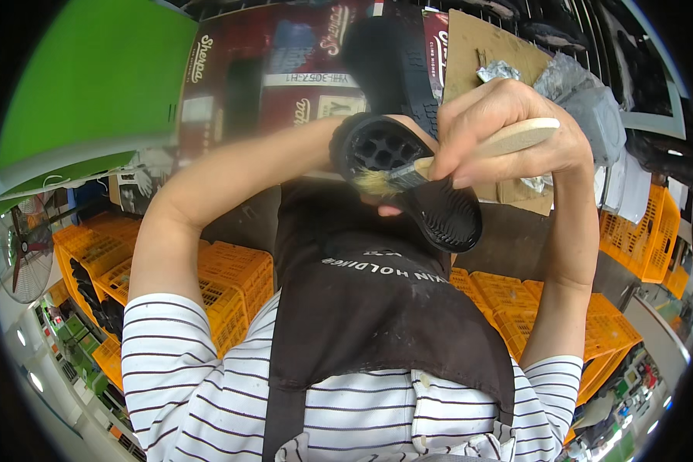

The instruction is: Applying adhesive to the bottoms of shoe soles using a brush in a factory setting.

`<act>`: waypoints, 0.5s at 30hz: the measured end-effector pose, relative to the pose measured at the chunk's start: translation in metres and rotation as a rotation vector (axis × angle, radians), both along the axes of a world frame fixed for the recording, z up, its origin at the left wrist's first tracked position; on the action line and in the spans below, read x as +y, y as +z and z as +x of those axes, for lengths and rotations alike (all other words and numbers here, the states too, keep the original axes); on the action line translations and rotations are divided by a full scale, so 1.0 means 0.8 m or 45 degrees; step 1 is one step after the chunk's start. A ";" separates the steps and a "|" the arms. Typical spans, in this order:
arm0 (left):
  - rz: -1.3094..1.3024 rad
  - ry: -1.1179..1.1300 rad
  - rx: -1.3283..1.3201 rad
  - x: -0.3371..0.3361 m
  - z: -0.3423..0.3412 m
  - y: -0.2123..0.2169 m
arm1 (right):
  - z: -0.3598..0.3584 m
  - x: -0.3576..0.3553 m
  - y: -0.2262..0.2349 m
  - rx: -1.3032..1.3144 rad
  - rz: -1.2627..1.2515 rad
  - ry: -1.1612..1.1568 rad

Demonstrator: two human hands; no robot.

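My left hand [390, 209] grips a black rubber shoe sole [445, 206] from behind, so most of its fingers are hidden. The sole is tilted, its hollow heel part with a honeycomb pattern facing me and its ribbed forefoot pointing down to the right. Between the fingers of my right hand [508, 127] is the pale wooden handle of a paintbrush [520, 137]. Its light bristles touch the sole by the heel hollow. Further off, a second black sole [393, 58] lies on the work surface.
Dark red printed boxes or cardboard [242, 146] cover the work surface. To the right lie brown cardboard [485, 46], crumpled foil [499, 71] and a clear plastic container [597, 123]. Orange crates [235, 285] stand below on both sides. A green panel [92, 85] rises at left, above a fan [23, 246].
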State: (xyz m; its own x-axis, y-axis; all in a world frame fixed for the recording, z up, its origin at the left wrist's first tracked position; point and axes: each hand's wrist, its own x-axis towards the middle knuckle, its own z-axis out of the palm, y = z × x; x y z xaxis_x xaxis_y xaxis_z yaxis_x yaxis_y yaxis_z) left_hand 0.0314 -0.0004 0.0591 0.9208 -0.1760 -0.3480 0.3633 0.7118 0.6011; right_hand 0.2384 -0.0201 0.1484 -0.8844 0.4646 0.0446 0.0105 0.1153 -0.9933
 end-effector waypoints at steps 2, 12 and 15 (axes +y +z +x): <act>0.011 0.011 0.033 -0.001 -0.002 0.006 | 0.004 -0.002 0.001 -0.089 -0.002 0.043; -0.218 -0.034 0.137 0.017 -0.009 0.009 | 0.048 -0.050 -0.003 -0.351 0.289 -0.129; -0.285 0.514 0.081 -0.012 -0.021 0.011 | 0.070 -0.077 0.019 -0.497 0.468 -0.418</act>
State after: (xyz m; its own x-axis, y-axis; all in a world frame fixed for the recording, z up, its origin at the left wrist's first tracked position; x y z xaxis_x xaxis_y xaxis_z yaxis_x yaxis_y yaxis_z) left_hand 0.0148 -0.0096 0.0676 0.9093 0.1149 -0.4001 0.0617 0.9134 0.4024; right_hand 0.2948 -0.0816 0.1634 -0.6815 0.7305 -0.0438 0.4570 0.3781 -0.8051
